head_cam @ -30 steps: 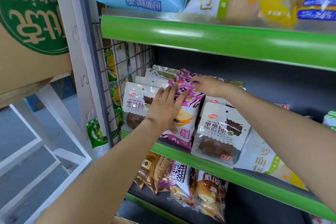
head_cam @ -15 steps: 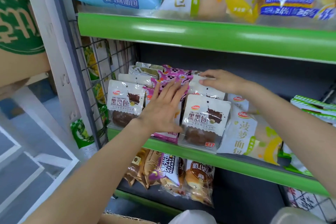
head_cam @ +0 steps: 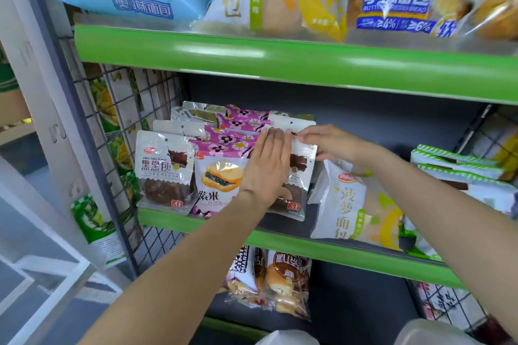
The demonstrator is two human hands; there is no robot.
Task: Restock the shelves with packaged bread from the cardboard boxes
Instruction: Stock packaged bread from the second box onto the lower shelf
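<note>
On the middle green shelf (head_cam: 330, 253) stand rows of bread packs: a chocolate bread pack (head_cam: 165, 171) at the left, purple flowered packs (head_cam: 221, 182) in the middle, and another chocolate bread pack (head_cam: 301, 176) to their right. My left hand (head_cam: 267, 168) lies flat with straight fingers against the front of that right chocolate pack and the purple pack beside it. My right hand (head_cam: 333, 141) pinches the top edge of the same chocolate pack. A white pineapple bread pack (head_cam: 350, 204) leans just to the right.
The top shelf (head_cam: 280, 59) carries large bread bags. Green-striped packs (head_cam: 459, 168) lie at the right of the middle shelf. More bread packs (head_cam: 274, 283) sit on the bottom shelf. A wire grid (head_cam: 126, 126) closes the left side. A cardboard box (head_cam: 11, 98) shows at far left.
My left hand slid right from the purple pack onto the right chocolate pack. My right hand came forward to pinch that pack's top edge. The view shifted right and closer.
</note>
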